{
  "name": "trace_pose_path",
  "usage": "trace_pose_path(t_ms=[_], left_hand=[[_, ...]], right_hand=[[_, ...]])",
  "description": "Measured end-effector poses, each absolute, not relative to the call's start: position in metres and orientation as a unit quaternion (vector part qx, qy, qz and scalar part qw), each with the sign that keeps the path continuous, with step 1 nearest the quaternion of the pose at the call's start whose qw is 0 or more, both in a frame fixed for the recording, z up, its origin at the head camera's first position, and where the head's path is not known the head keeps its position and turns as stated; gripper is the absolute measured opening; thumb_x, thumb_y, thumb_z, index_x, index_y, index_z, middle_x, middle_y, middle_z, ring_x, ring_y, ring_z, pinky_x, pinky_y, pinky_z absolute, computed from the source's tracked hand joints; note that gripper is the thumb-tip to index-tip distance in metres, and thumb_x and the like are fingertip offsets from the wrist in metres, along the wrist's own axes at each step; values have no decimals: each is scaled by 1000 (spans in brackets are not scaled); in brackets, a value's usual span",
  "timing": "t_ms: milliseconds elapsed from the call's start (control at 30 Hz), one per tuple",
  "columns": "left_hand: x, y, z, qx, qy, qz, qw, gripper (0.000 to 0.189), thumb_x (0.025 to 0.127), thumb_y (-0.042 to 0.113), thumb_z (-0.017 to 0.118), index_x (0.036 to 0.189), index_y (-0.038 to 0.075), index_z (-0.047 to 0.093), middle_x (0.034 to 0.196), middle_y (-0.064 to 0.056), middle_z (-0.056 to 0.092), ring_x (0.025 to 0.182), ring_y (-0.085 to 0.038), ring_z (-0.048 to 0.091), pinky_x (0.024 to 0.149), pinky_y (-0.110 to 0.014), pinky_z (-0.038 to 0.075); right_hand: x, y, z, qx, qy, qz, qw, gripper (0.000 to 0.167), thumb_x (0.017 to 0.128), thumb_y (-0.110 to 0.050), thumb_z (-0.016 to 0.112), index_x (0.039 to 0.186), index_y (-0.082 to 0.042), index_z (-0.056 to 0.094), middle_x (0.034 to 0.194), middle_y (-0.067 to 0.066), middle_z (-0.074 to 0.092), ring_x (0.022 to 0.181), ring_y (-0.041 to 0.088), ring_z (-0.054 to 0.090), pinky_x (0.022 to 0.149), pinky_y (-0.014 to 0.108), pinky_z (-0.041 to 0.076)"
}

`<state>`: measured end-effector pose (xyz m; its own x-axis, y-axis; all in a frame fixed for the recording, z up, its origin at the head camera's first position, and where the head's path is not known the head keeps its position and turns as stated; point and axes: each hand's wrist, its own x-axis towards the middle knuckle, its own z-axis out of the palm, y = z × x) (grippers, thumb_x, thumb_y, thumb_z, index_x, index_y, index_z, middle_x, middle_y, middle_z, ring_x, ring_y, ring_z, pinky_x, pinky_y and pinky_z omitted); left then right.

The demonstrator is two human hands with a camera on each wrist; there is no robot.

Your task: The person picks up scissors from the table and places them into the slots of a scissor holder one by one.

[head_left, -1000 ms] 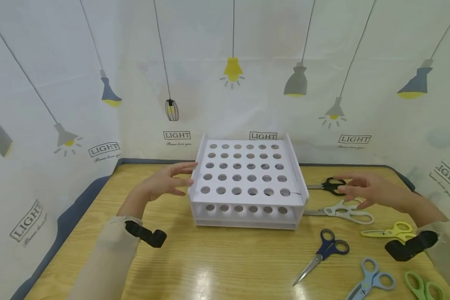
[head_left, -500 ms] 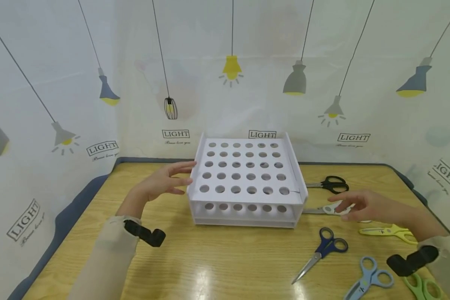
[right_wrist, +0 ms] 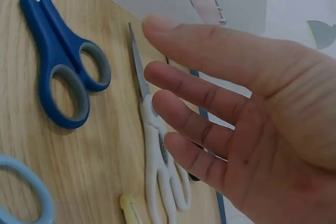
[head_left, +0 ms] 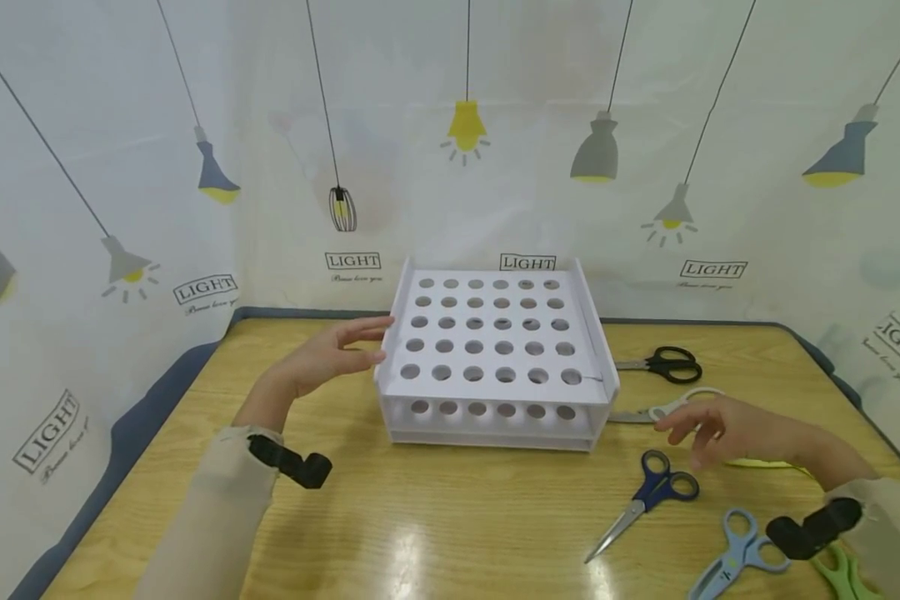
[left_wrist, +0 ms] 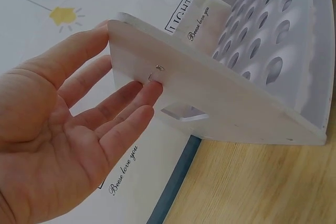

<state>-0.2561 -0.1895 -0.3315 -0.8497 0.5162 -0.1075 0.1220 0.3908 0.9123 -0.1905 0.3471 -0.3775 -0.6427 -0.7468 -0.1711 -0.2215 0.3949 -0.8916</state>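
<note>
A white rack (head_left: 495,390) with rows of round holes stands at the back middle of the table. My left hand (head_left: 322,362) reaches its left side panel, and the left wrist view has the fingertips against that panel (left_wrist: 236,103), fingers loosely spread. Over the white-handled scissors (right_wrist: 149,148) hovers my right hand (head_left: 750,433), fingers slightly bent and nothing held. It hides most of those scissors and the yellow scissors (head_left: 765,462) in the head view. Dark blue scissors (head_left: 654,487) lie just left of it, blades pointing toward the front.
Black scissors (head_left: 662,364) lie behind the right hand, their blades running to the rack's right side. Light blue scissors (head_left: 737,550) and green scissors (head_left: 840,575) lie at the front right, partly cut off or covered by the sleeve. Lamp-printed cloth (head_left: 532,192) encloses the table.
My right hand has moved toward the front from beside the black scissors, uncovering them and passing over the white and yellow ones. The left hand has stayed at the rack.
</note>
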Motion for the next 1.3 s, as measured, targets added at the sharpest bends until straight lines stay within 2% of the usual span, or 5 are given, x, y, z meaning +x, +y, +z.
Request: trace_pose_path(t_ms=[200, 400, 667, 933, 1300], left_hand=[[-257, -190, -333, 196, 811, 517, 190, 61, 87, 30, 63, 141, 22, 37, 141, -10, 37, 129, -31, 30, 98, -50, 33], [-259, -191, -335, 194, 807, 523, 193, 60, 88, 29, 63, 141, 22, 37, 141, -11, 36, 129, -31, 29, 98, -50, 33], [-259, -190, -335, 200, 806, 523, 191, 60, 88, 27, 62, 142, 19, 37, 141, -13, 36, 130, -37, 27, 98, -51, 33], [-259, -190, -333, 203, 808, 520, 189, 59, 89, 26, 62, 141, 19, 37, 141, -13, 36, 130, -34, 29, 98, -51, 33], [-256, -189, -331, 195, 812, 517, 191, 58, 89, 29, 61, 141, 21, 37, 142, -10, 35, 130, -33, 28, 98, -51, 32]], right_hand=[[-192, 350, -387, -331, 776, -444, 301, 42, 84, 5, 60, 124, 3, 51, 113, 17, 57, 94, 24, 56, 73, 32, 49], [-196, 354, -399, -325, 759, -465, 319, 41, 80, 7, 63, 120, 7, 51, 110, 18, 56, 91, 24, 56, 74, 33, 49], [-202, 353, -408, -340, 747, -475, 317, 35, 80, 5, 65, 113, 11, 54, 98, 20, 56, 87, 20, 55, 70, 31, 51], [-206, 351, -415, -340, 740, -485, 320, 31, 79, 6, 64, 109, 12, 56, 99, 17, 58, 86, 19, 56, 69, 29, 51], [-207, 348, -425, -339, 714, -512, 336, 30, 76, 10, 66, 104, 14, 56, 85, 15, 57, 69, 7, 55, 55, 25, 50]])
